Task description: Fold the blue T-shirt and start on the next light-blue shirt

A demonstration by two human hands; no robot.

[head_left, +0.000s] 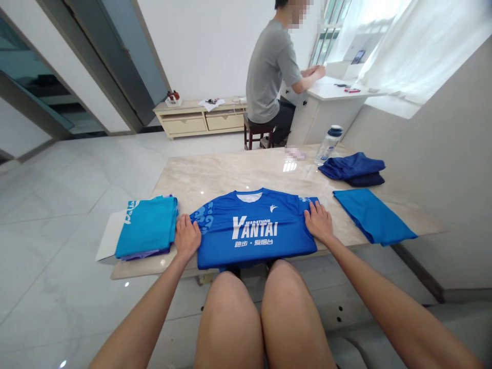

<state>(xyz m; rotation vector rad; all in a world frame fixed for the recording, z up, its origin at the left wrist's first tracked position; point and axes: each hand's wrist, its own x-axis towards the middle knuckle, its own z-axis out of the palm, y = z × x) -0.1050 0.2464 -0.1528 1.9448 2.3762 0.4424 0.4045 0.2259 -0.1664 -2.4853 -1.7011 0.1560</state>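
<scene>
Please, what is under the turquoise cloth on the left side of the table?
Under the turquoise cloth, edges of purple cloth show, and a white object sticks out at the left. How far these extend beneath, and anything else there, is covered.

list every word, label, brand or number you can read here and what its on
"MARATHON": small white capitals on the blue shirt
"YANTAI": large white capitals below it, same shirt
"跑步 · 爱烟台": white line under "YANTAI", same shirt
White lettering on the turquoise folded cloth: turned sideways and partly hidden by the fold, not surely readable
Label marks on the clear bottle: too small and blurred to read
</scene>
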